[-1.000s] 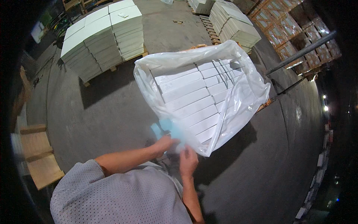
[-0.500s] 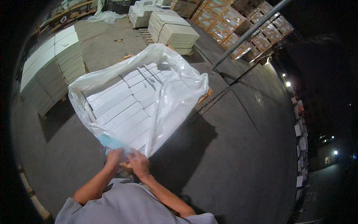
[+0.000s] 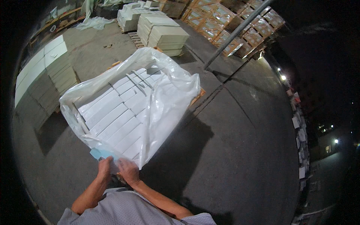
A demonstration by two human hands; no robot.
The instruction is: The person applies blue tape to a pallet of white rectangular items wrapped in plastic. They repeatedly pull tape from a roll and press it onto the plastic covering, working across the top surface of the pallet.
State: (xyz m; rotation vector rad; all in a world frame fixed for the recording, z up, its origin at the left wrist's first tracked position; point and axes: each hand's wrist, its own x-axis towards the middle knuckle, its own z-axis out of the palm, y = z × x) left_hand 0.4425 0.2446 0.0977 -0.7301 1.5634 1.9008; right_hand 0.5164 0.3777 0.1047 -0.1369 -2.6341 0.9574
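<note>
Taking the wrapped load as the clock face, the left hand point(image 3: 105, 166) is at seven o'clock, its fingers curled round a light-blue sheet point(image 3: 99, 153) at the rim of the plastic wrap point(image 3: 168, 108). The right hand point(image 3: 128, 172) is just beside it at six o'clock, fingers bent against the same wrap; its fingertips are blurred, so I cannot tell whether they grip anything. Inside the wrap lie rows of long white blocks point(image 3: 117, 118), with narrow strips point(image 3: 139, 83) across them toward one o'clock. The wrap covers the blocks on the three o'clock side. A pale stack point(image 3: 62, 73) stands near ten o'clock, another stack point(image 3: 165, 32) at one o'clock, and a grey pole point(image 3: 236, 35) slants at two o'clock.
</note>
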